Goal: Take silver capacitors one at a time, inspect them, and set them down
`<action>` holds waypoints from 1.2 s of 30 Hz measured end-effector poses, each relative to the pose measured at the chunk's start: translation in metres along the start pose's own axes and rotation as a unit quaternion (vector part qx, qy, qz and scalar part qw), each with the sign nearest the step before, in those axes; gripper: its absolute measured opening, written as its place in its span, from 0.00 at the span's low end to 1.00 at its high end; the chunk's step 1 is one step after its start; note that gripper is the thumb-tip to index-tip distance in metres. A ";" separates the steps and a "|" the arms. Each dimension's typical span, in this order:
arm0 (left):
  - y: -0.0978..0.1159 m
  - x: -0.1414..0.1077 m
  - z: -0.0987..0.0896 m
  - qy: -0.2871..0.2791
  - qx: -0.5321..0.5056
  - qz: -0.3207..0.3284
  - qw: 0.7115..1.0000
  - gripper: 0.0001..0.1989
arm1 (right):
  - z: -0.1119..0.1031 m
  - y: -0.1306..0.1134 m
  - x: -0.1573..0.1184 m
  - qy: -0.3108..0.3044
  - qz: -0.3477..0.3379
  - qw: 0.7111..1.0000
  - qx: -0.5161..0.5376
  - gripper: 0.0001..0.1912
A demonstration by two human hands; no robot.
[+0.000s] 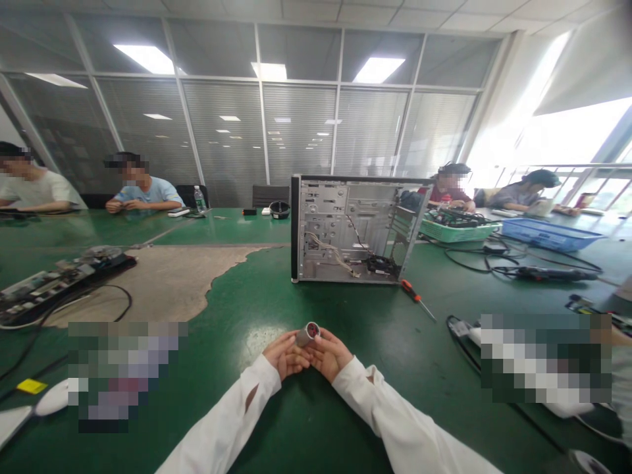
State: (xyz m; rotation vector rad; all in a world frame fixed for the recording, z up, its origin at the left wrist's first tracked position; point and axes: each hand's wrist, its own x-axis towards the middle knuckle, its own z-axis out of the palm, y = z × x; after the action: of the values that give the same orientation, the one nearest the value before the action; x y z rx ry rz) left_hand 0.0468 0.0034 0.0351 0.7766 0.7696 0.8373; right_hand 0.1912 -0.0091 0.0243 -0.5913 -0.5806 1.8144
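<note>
Between my two hands is a short grey cylinder, its near-round end face dark with red bits and ringed by a pale rim. My left hand grips its left side, fingers curled beneath. On the other side, my right hand has thumb and fingers closed against the rim end. What exactly the cylinder is I cannot make out. Beyond my hands stands an open computer case with loose cables and a dark part inside. A screwdriver with an orange and black handle lies by the case's lower right corner.
Power strips and cables lie at left on a bare patch of the green table. A green basket of cables and a blue basket stand at back right. Several people sit around the table; a bottle stands far left.
</note>
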 end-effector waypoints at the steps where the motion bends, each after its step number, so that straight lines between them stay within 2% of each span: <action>1: 0.000 0.000 0.000 0.000 0.000 0.002 1.000 0.15 | 0.000 -0.001 0.000 0.003 0.007 1.000 0.002 0.19; 8: -0.002 -0.001 -0.002 -0.014 0.003 0.012 1.000 0.15 | 0.002 -0.005 -0.002 0.026 0.049 0.998 0.026 0.19; 15: -0.003 0.001 -0.005 -0.021 -0.009 0.013 1.000 0.15 | -0.002 -0.010 0.001 0.022 0.129 0.989 0.065 0.18; 24: -0.002 0.000 -0.005 -0.030 -0.019 0.013 0.999 0.18 | -0.001 -0.014 0.001 0.053 0.133 0.987 0.075 0.17; 29: -0.003 0.000 -0.006 -0.035 -0.023 0.015 0.999 0.17 | -0.002 -0.014 0.000 0.034 0.132 0.988 0.073 0.20; 36: -0.003 0.001 -0.006 -0.033 -0.026 0.004 0.999 0.16 | -0.001 -0.017 -0.002 0.022 0.138 0.988 0.066 0.20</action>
State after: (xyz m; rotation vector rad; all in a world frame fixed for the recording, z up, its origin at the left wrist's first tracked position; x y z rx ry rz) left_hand 0.0431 0.0045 0.0298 0.7572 0.6846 0.8322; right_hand 0.2038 -0.0058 0.0346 -0.6435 -0.3572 2.0765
